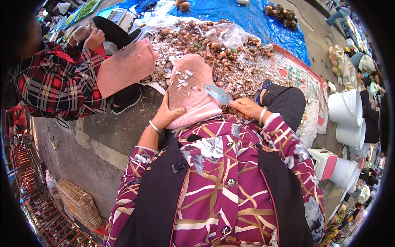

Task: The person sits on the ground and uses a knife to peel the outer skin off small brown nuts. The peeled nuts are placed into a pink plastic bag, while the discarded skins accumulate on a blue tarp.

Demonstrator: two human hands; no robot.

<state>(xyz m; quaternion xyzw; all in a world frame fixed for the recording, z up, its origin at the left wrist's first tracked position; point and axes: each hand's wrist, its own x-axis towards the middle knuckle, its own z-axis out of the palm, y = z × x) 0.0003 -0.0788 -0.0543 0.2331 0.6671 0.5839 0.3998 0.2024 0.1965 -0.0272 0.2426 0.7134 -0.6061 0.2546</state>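
A pink towel [194,80] with dirt stains and white scraps covers my lap. My left hand [168,111] rests on its left edge, thumb spread across the cloth and the other fingers along the side; it holds nothing. In my right hand [247,108] is a knife [218,94] with a broad, shiny blade, pointing up and left beside the towel. The handle is mostly hidden in my fist. Beyond my knees lies a heap of brown, ringed corms [222,55], which look like taro, among many pale peelings [239,88].
A co-worker in a plaid shirt [58,80] sits at left, a pink cloth [128,69] over the lap. Blue tarpaulin [256,18] bears root clumps [281,16]. White buckets [345,107] and a stool [322,163] stand right; a wicker basket [78,203] is lower left.
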